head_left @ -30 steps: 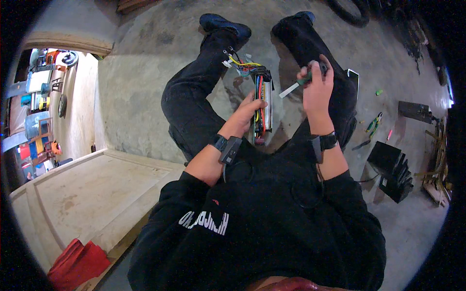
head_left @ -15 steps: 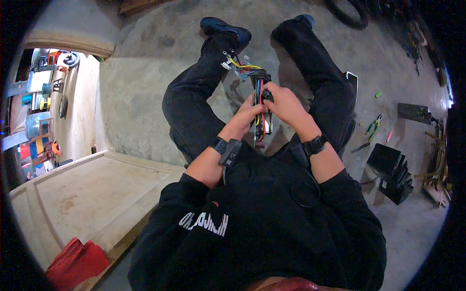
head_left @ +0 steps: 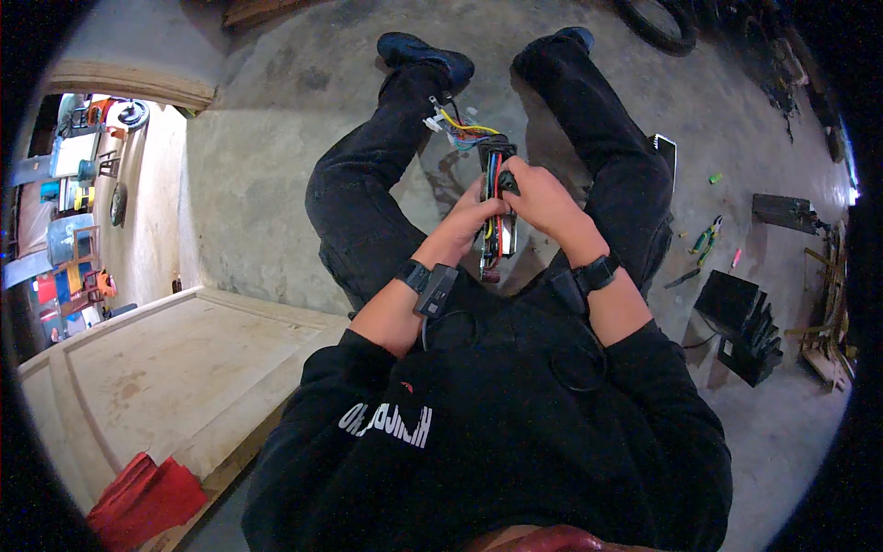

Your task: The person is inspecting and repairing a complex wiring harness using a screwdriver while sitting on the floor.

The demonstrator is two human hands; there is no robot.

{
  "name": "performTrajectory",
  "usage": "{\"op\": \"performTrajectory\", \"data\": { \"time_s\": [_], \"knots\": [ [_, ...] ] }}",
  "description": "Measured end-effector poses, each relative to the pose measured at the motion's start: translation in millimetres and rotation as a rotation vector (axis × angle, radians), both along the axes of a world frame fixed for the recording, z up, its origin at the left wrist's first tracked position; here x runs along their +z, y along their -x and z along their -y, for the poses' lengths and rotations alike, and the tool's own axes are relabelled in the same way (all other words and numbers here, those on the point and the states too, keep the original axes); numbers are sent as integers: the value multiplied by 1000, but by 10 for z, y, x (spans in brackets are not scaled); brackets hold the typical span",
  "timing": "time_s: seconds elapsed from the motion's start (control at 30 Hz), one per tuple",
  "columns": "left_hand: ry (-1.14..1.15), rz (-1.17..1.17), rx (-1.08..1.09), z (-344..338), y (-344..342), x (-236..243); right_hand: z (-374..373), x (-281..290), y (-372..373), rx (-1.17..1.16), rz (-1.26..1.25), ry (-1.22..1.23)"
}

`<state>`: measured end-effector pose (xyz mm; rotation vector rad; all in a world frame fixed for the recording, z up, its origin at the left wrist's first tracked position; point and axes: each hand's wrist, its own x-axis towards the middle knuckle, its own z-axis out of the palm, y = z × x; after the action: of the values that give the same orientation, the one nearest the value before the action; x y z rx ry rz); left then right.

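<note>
Your left hand [head_left: 465, 223] is closed around a long, narrow wired electronic unit [head_left: 498, 241], its thumb laid across the top and the fingers mostly out of sight below. The unit is held between your thighs, above the concrete floor [head_left: 267, 193], its length running away from you. Red, blue and yellow wires show along its upper face, beside a silvery strip on the right. From its far end a loose bundle of leads [head_left: 464, 126], with white connectors [head_left: 432, 123], spills toward your left shin.

Your right hand [head_left: 544, 200] is curled around a dark-handled tool [head_left: 509, 182] at the unit's right side, near your left thumb. The tool's working end is hidden, and you cannot tell whether it touches the unit.

On the floor to your right lie pliers [head_left: 707, 239] with green and yellow handles, a small pink stick [head_left: 737, 258] and a small green piece [head_left: 716, 178]. A black finned block [head_left: 731, 304] sits nearer to you. To your left, a red cloth [head_left: 152, 501] rests on a pale wooden panel [head_left: 184, 359].
</note>
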<state>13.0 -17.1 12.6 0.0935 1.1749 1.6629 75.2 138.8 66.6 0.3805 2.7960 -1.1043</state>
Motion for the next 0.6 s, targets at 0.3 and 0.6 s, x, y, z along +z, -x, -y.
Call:
{"op": "performTrajectory", "data": {
  "time_s": [0.3, 0.6],
  "knots": [
    [-26, -11, -44, 18, 24, -6, 25, 41, -27, 46, -16, -98],
    [-9, -27, -48, 23, 19, 79, 19, 50, -19, 35, -6, -35]
  ]
}}
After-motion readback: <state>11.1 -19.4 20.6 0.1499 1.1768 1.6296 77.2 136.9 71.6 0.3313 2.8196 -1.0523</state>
